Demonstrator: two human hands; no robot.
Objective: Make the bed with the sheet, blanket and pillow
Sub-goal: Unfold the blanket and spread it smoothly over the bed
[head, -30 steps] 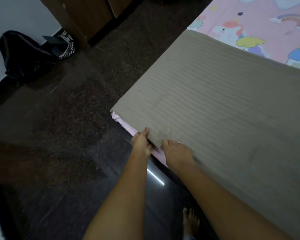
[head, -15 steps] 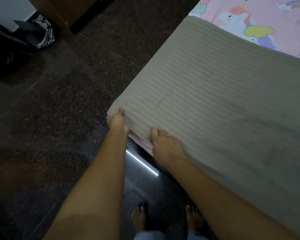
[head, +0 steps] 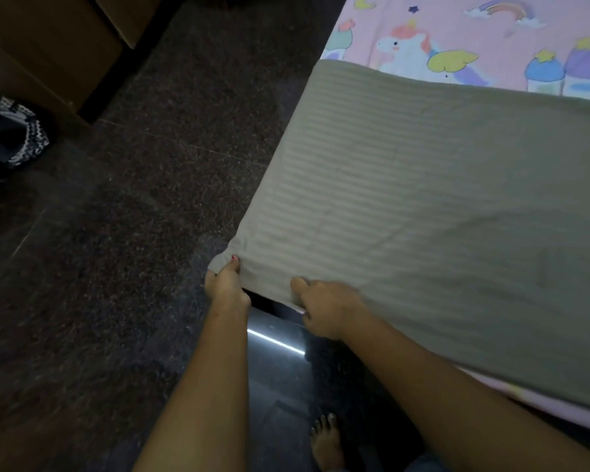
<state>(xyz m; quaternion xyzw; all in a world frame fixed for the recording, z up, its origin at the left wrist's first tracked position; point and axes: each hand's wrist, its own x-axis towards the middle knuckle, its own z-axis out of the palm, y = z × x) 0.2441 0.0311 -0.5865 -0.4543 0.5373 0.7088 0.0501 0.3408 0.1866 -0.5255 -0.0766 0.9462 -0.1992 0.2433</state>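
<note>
A grey-beige ribbed blanket [head: 423,206] lies spread over the near part of the bed. Beyond it shows the pink sheet [head: 457,32] with unicorn and rainbow prints. My left hand [head: 226,284] pinches the blanket's near-left corner, thumb on top. My right hand [head: 324,308] grips the blanket's front edge a short way to the right, fingers curled under the cloth. A strip of pink sheet [head: 539,400] shows below the blanket along the bed's front edge. No pillow is in view.
Dark speckled floor [head: 133,233] fills the left half. A brown wooden cabinet [head: 48,46] stands at the top left, with a dark bag [head: 11,137] beside it. My bare foot [head: 326,444] is on the floor close to the bed's edge.
My left hand slid left along the blanket's edge to its corner and now pinches it. My right hand stayed on the front edge. The pink sheet near the corner is now covered.
</note>
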